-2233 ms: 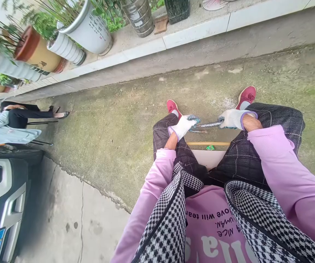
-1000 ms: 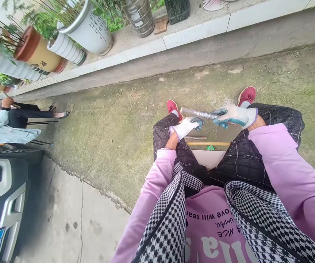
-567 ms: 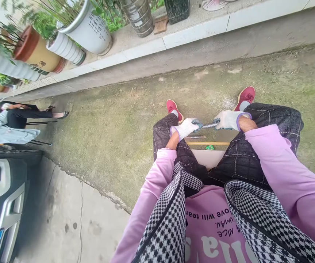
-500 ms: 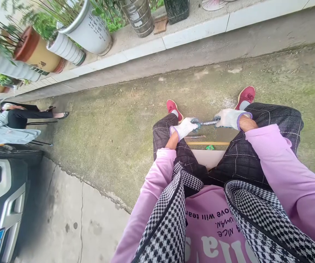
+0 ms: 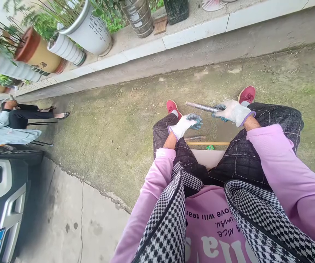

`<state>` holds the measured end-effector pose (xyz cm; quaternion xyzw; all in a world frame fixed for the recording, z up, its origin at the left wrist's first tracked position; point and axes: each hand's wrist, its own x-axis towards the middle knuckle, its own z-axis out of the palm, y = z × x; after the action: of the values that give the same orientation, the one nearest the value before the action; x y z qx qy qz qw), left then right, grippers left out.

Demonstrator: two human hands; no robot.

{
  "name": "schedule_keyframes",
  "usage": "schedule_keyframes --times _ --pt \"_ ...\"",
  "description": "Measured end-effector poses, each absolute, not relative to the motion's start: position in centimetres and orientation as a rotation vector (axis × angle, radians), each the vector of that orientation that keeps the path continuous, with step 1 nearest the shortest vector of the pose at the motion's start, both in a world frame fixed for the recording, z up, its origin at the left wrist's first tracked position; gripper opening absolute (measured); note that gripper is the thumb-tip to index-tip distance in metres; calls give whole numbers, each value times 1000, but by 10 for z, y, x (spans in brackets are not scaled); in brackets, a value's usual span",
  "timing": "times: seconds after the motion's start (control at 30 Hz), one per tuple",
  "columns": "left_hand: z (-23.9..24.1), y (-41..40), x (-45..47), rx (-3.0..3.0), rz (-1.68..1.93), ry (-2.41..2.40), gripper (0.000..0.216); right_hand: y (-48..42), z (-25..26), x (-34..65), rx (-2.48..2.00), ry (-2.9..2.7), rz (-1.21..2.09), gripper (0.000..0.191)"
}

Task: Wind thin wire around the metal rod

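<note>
In the head view, my right hand [image 5: 232, 111], in a white work glove with a grey-blue palm, is closed around one end of a slim stick [image 5: 191, 104]. Shiny silvery thread or wire is wound around the stick's middle. Its free end points left, over the ground between my feet. Below that end my left hand [image 5: 186, 126], gloved the same way, has its fingers bent together. A thin strand [image 5: 202, 113] runs from the stick down to these fingers and seems pinched in them.
Between my legs lie a similar wound stick [image 5: 195, 138], a yellow strip [image 5: 208, 143] and a small green packet [image 5: 210, 147]. Potted plants [image 5: 87, 31] line a tiled ledge [image 5: 143, 49] ahead. At left are a seated person [image 5: 17, 122] and a parked car [image 5: 4, 197].
My left hand has let go of the stick's left end and moved slightly down, with a strand now stretched between. The right hand has raised the stick, baring its left end.
</note>
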<state>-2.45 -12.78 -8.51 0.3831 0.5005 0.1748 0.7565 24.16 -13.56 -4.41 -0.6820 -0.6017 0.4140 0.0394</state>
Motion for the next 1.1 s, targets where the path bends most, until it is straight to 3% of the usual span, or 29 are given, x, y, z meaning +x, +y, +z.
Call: schedule_keyframes --times 0.37,0.67,0.93,1.1 --pt "-87 -130 -25 808 439 1069 64 -141 -58 245 -1807 -1332 1443 25" --pt "-80 -132 -23 844 421 1134 28 -142 -55 244 -1788 -1230 1461 30" --pt "-74 -132 -20 825 490 1190 21 -141 -53 244 -1739 -1216 1481 39" --pt "-73 -132 -23 846 505 1137 32 -144 -44 244 -1662 -1136 1549 38"
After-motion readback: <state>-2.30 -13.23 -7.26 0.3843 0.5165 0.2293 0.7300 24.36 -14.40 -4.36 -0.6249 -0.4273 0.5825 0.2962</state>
